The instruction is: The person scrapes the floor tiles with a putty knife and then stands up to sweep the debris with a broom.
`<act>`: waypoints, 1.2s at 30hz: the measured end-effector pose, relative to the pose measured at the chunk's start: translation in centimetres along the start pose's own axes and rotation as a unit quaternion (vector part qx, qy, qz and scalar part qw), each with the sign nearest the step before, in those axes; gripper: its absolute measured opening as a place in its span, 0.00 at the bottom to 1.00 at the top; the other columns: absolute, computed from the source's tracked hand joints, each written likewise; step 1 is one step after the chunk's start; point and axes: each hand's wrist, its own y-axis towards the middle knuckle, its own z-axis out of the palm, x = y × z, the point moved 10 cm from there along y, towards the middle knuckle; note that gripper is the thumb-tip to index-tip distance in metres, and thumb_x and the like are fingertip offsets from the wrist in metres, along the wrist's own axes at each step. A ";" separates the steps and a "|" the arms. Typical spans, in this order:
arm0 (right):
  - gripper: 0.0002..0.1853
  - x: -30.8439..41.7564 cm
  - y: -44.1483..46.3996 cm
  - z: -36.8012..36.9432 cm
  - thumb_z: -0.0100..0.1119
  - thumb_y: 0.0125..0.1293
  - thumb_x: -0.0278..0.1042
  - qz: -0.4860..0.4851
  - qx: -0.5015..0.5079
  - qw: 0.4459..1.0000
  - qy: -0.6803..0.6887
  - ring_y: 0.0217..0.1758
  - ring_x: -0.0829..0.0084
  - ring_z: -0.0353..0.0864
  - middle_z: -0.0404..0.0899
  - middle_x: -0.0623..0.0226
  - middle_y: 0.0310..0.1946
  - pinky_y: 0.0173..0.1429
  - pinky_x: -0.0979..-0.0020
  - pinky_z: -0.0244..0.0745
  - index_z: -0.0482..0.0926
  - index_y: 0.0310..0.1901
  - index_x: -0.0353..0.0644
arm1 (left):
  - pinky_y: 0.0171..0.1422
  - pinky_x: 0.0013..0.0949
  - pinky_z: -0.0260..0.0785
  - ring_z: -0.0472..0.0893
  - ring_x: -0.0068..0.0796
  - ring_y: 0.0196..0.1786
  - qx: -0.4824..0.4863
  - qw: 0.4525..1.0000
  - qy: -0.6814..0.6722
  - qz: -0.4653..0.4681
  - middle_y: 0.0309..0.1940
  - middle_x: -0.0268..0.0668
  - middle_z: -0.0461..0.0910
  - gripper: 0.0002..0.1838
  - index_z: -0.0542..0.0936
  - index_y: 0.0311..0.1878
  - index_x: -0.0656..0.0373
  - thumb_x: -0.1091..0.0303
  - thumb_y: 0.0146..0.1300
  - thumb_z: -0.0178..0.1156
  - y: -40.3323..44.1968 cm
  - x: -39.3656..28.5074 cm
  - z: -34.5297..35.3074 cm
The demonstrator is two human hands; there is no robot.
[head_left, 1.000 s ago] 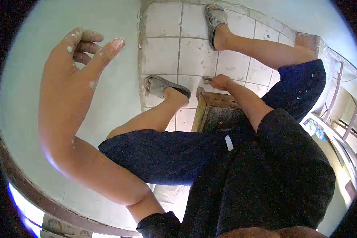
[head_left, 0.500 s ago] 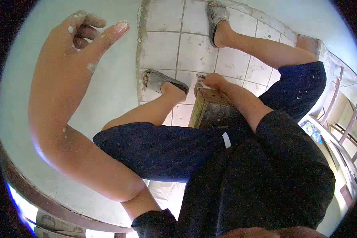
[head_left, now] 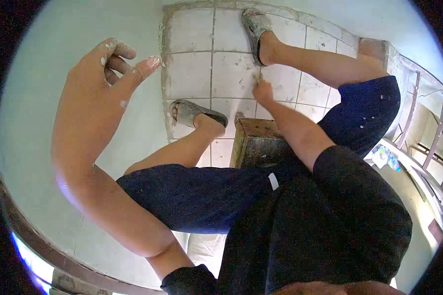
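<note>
My left hand (head_left: 106, 73) is raised at the upper left in front of the pale wall (head_left: 138, 29). Its fingers are loosely curled, the thumb stands apart, and nothing is in it; white smears mark the skin and thumb tip. Out over the tiled floor (head_left: 187, 73), my right hand (head_left: 263, 92) is closed, slightly blurred, around something small and thin that I cannot make out. A worn wooden stool or box (head_left: 261, 142) stands below that hand, between my legs, partly hidden by my right arm and shorts.
One grey sandal (head_left: 187, 113) is on my left foot near the wall's base, the other (head_left: 256, 29) on my right foot at the top. A metal frame (head_left: 435, 132) and a colourful plastic packet (head_left: 380, 156) are at the right.
My right hand has moved from beside the stool's top edge outward over the tiles, with the small thing in it. My left hand keeps its curled pose; the view has shifted a little.
</note>
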 end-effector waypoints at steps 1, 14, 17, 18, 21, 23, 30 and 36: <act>0.16 -0.2 1.3 -0.9 0.51 0.66 0.37 0.001 -0.040 0.999 0.027 0.36 0.41 0.80 0.79 0.40 0.29 0.44 0.45 0.75 0.79 0.32 0.31 | 0.44 0.31 0.68 0.74 0.27 0.37 0.013 1.000 -0.012 -0.010 0.33 0.37 0.77 0.23 0.80 0.43 0.62 0.51 0.58 0.69 0.1 0.1 0.4; 0.16 1.1 -1.3 0.3 0.52 0.65 0.37 0.021 0.082 0.996 0.032 0.44 0.39 0.80 0.79 0.36 0.39 0.52 0.46 0.75 0.78 0.40 0.27 | 0.40 0.33 0.68 0.74 0.28 0.33 0.025 0.999 0.018 0.012 0.29 0.38 0.76 0.23 0.79 0.42 0.64 0.50 0.60 0.68 2.5 -0.8 1.3; 0.17 1.3 -2.6 -0.1 0.52 0.66 0.38 -0.031 0.031 0.998 0.043 0.41 0.40 0.81 0.80 0.36 0.34 0.47 0.47 0.77 0.78 0.38 0.27 | 0.39 0.33 0.68 0.73 0.27 0.32 0.053 0.998 0.022 0.015 0.28 0.37 0.76 0.23 0.79 0.42 0.64 0.50 0.60 0.68 2.8 -0.4 2.0; 0.17 1.6 -1.8 0.3 0.52 0.66 0.38 -0.035 0.032 0.998 0.044 0.41 0.40 0.81 0.80 0.36 0.34 0.47 0.47 0.77 0.78 0.38 0.27 | 0.39 0.33 0.68 0.73 0.27 0.32 0.056 0.998 0.019 0.013 0.28 0.37 0.76 0.23 0.79 0.42 0.64 0.51 0.60 0.68 2.8 -0.4 2.0; 0.17 3.4 1.7 0.6 0.52 0.66 0.39 -0.037 0.030 0.999 0.017 0.39 0.40 0.82 0.80 0.37 0.32 0.47 0.47 0.78 0.78 0.37 0.28 | 0.38 0.33 0.68 0.73 0.27 0.32 0.061 0.998 0.024 0.006 0.27 0.37 0.75 0.23 0.79 0.42 0.64 0.51 0.60 0.68 3.3 -0.5 1.9; 0.16 6.0 3.8 -0.3 0.52 0.66 0.39 -0.039 0.096 0.994 -0.028 0.41 0.41 0.82 0.81 0.38 0.34 0.51 0.47 0.76 0.78 0.38 0.31 | 0.38 0.33 0.68 0.73 0.26 0.31 0.058 0.998 0.027 0.004 0.27 0.37 0.75 0.23 0.79 0.42 0.64 0.51 0.60 0.68 3.6 -0.2 2.2; 0.11 3.1 -0.4 4.4 0.53 0.62 0.34 -0.063 0.040 0.997 -0.026 0.41 0.45 0.83 0.82 0.43 0.32 0.49 0.49 0.77 0.79 0.39 0.36 | 0.38 0.34 0.68 0.74 0.29 0.31 0.059 0.998 0.036 -0.003 0.28 0.39 0.77 0.24 0.79 0.42 0.65 0.49 0.61 0.66 4.0 0.6 1.9; 0.11 9.0 4.7 1.0 0.52 0.61 0.32 -0.067 0.122 0.987 -0.082 0.44 0.51 0.84 0.81 0.44 0.39 0.49 0.51 0.79 0.81 0.41 0.37 | 0.40 0.37 0.69 0.75 0.33 0.32 0.082 0.996 0.036 -0.005 0.29 0.41 0.78 0.24 0.79 0.42 0.64 0.49 0.61 0.66 3.6 1.5 3.3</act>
